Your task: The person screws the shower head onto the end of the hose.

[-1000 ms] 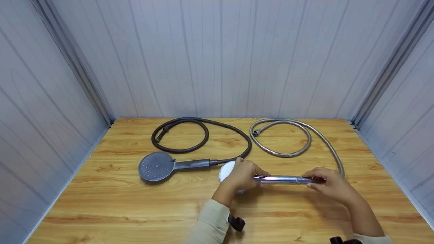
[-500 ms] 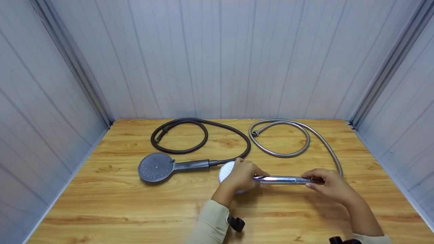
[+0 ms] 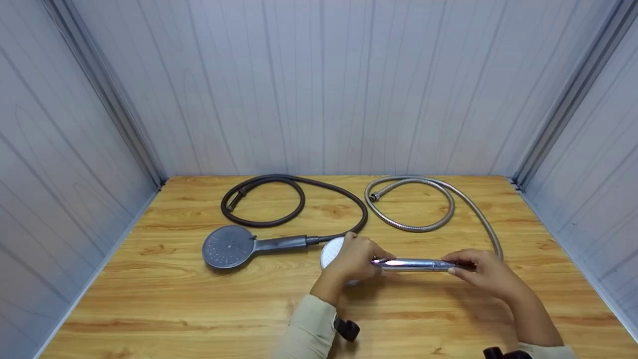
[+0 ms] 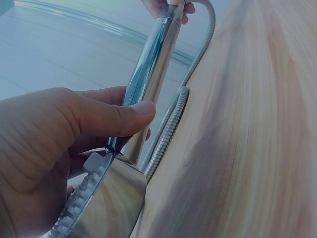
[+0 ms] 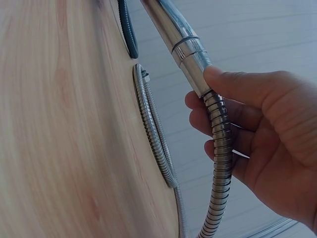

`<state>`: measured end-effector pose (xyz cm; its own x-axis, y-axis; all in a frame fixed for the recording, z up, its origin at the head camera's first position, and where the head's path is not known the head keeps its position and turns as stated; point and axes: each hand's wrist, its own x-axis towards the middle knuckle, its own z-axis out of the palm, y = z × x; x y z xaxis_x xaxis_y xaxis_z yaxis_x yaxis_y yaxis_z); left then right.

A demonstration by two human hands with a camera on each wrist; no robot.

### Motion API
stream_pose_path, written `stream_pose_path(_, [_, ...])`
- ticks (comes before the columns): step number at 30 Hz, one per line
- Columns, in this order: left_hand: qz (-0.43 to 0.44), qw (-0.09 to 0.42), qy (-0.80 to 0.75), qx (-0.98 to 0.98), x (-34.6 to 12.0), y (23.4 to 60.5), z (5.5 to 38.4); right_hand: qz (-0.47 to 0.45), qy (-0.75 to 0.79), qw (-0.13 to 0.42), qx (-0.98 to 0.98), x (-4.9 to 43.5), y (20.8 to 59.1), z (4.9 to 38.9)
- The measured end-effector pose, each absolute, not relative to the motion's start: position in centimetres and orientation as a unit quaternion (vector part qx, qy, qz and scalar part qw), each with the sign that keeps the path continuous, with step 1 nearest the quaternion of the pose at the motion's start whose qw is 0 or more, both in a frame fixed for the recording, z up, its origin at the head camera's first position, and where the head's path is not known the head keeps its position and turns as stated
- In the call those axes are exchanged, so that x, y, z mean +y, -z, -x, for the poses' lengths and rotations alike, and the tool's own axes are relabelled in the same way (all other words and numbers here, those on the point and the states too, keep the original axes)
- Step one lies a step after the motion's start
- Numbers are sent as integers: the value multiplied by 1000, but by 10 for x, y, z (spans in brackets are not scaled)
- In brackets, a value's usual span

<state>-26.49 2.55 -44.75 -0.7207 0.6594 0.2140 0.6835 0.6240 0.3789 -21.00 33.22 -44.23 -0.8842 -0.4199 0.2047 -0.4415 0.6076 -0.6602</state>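
Observation:
A chrome shower head (image 3: 331,252) with a white nozzle face is held by both hands, its handle (image 3: 408,265) level above the table. My left hand (image 3: 353,259) grips it at the neck; the left wrist view has the thumb lying across the chrome handle (image 4: 154,74). At the other end, my right hand (image 3: 486,271) pinches the connector nut (image 5: 195,74) where the silver metal hose (image 5: 221,153) joins the handle. In the right wrist view the thumb rests on the nut and the fingers curl behind the hose. The hose's far part (image 3: 418,229) lies looped on the table.
A dark grey shower head (image 3: 230,247) lies to the left on the wooden table (image 3: 199,319), joined to a looped black hose (image 3: 264,223). Pale panel walls (image 3: 319,89) enclose the table at the back and both sides.
Both hands keep their grip on the chrome shower head, with barely any movement. The whole head view has shifted very slightly.

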Motion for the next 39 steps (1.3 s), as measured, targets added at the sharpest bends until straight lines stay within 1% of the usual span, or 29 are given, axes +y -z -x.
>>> stream_pose_path(11, [370,24,217,-903,26,445,265,-257,-371,7,-892,334,440,210])
stream_pose_path(21, [368,22,224,-902,26,443,263,-223,-377,-25,-899,331,434,208])
stream_pose_path(34, [366,19,227,-902,24,445,262,-212,-389,-47,-895,330,435,211])
stream_pose_path(39, [364,18,225,-904,24,448,263,-213,-390,-46,-895,331,436,211])
